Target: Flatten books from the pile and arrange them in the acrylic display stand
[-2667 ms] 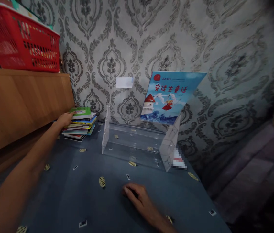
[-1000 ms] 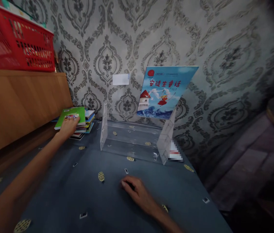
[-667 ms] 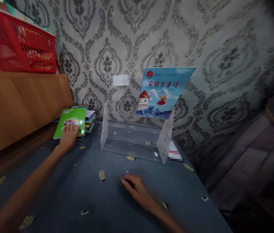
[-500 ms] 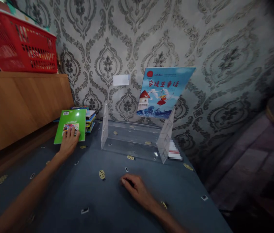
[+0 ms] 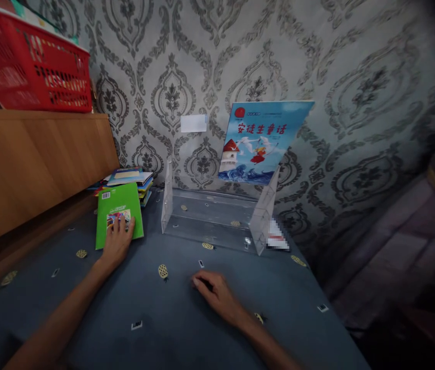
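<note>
A: What does the left hand [image 5: 117,240] touch?

B: A green, rectangular, glossy-covered book [image 5: 119,198], barcode at its eleven o'clock corner. The left fingers are slightly apart, laid flat over the cover's printed picture, not clamped.

A: Where is the book?

B: At ten o'clock from the right hand [image 5: 216,297], with a stack of mixed-colour paper books [image 5: 129,178] just beyond it at twelve o'clock. Whether its far edge rests on the stack cannot be told.

A: And the right hand?

B: It rests on the desk [image 5: 186,324], covered in dark blue patterned cloth. Its fingers curl loosely inward; whether the tips meet cannot be told.

A: The surroundings?

B: At twelve o'clock from the right hand, a clear plastic rack [image 5: 211,226]; toward its right end, a blue book with a red title [image 5: 264,141], leaning back. At ten o'clock from the left hand, a brown wooden cabinet [image 5: 42,169] bearing a red slotted plastic basket [image 5: 20,74].
</note>
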Demonstrator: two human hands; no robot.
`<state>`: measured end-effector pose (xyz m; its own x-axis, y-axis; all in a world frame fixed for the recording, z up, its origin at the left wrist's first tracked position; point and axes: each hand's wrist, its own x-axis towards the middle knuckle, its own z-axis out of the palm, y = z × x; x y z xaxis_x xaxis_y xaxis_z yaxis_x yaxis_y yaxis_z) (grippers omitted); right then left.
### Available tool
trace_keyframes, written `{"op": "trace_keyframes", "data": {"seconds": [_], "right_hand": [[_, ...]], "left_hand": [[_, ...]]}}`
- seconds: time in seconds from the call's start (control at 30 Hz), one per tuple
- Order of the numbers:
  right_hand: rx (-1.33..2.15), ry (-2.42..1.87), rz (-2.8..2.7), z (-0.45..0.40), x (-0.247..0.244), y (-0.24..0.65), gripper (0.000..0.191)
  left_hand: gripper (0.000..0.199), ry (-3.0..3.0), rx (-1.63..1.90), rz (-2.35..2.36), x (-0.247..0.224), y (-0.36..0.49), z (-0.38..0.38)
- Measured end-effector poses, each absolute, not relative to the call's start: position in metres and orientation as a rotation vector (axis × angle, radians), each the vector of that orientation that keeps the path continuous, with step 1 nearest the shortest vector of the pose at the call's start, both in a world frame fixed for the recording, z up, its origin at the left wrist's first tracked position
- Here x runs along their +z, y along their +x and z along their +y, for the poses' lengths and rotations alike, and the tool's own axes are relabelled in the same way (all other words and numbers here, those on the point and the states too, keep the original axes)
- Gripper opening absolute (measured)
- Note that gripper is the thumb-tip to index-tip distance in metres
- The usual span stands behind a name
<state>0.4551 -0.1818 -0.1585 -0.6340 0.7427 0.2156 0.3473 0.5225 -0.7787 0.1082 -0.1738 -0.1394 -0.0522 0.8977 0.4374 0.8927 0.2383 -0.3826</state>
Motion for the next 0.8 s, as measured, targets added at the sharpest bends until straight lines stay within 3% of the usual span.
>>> {"op": "trace_keyframes", "data": {"seconds": [0.5,0.8], "right_hand": [[0.931,-0.845,-2.243,-0.182,-0.160,0.454,0.035],[0.916,-0.822,-2.254,-0.183,-0.156,0.453,0.034]], "left_hand": [[0.065,-1.787,0.244,-2.119,-0.126,0.147,-0.230],[0.059,-2.025,0.444,-2.079,-0.100,0.217,-0.260]]}}
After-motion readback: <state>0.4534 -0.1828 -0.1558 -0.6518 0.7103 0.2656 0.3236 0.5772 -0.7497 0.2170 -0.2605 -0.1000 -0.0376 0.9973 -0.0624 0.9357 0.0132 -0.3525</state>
